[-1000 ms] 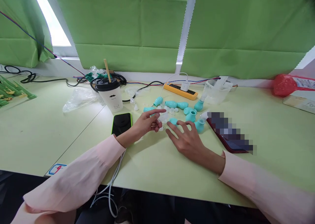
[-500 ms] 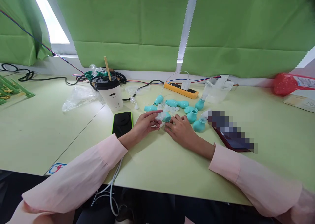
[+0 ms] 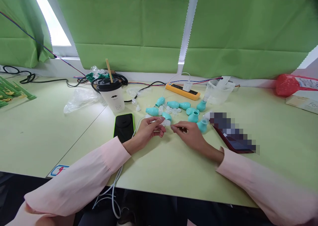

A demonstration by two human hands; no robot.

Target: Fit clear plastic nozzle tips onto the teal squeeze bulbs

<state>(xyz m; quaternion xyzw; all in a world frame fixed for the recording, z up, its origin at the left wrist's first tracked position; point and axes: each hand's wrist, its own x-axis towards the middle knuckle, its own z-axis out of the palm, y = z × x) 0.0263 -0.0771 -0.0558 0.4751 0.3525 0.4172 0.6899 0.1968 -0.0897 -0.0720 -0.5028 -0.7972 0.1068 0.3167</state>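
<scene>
Fingers of the left hand (image 3: 147, 130) pinch a clear part (image 3: 166, 122); those of the right hand (image 3: 190, 133) are drawn together at the tips.
Clear part sits between the hands, on the near side of a teal bulb (image 3: 166, 116). Whether the right fingertips grip anything cannot be told. Expect the clear part to be light, smooth and fairly stiff, hence prone to slip: grasp its outer wall. The teal bulb likely yields under pressure: hold it lightly.
</scene>
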